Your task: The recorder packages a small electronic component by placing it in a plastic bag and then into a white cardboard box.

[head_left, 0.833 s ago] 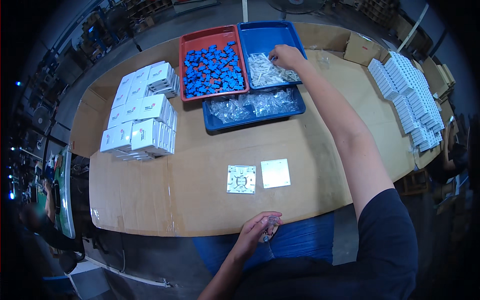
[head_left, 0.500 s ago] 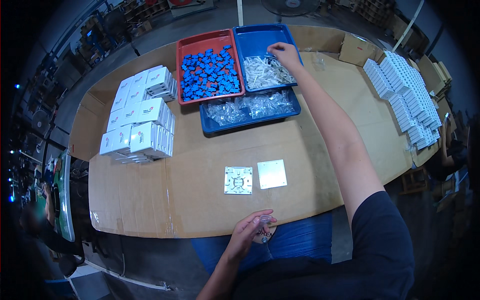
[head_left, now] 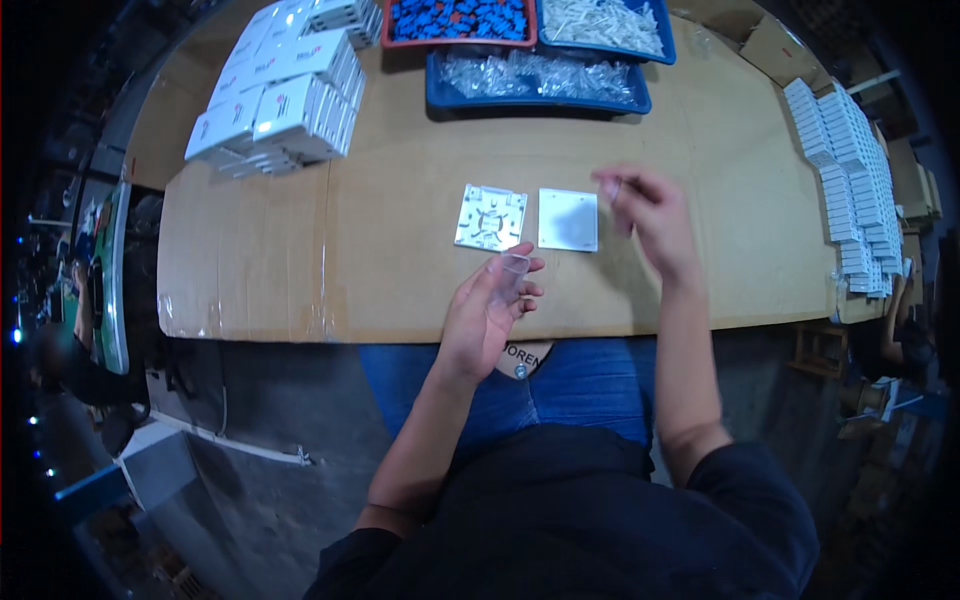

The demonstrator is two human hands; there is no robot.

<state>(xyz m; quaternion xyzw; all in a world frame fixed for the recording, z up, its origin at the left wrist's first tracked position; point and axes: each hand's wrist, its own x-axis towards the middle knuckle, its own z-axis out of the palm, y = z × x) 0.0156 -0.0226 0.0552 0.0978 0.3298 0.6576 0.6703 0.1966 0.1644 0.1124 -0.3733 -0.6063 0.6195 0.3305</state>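
Note:
My left hand [head_left: 480, 315] is closed on a small clear plastic bag [head_left: 513, 274], held between thumb and fingers at the table's near edge. Just beyond it lies an open white square plastic base [head_left: 491, 217] with a round moulded pattern inside. Beside that, to the right, rests a flat white square cover [head_left: 567, 220]. My right hand [head_left: 648, 215] hovers to the right of the cover, thumb and fingertips pinched together. Something small and pale shows at those fingertips, but motion blur hides what it is.
At the back stand a red tray [head_left: 460, 42] of blue parts, a blue tray [head_left: 668, 45] of white slender parts and a blue tray [head_left: 540, 108] of clear bags. White boxes [head_left: 290, 110] are stacked left, white pieces [head_left: 850, 180] right. Co-workers sit at both sides.
My right hand has come back from the tray of white parts to beside the cover. My left hand has risen over the table edge with the bag. The view has tilted downward.

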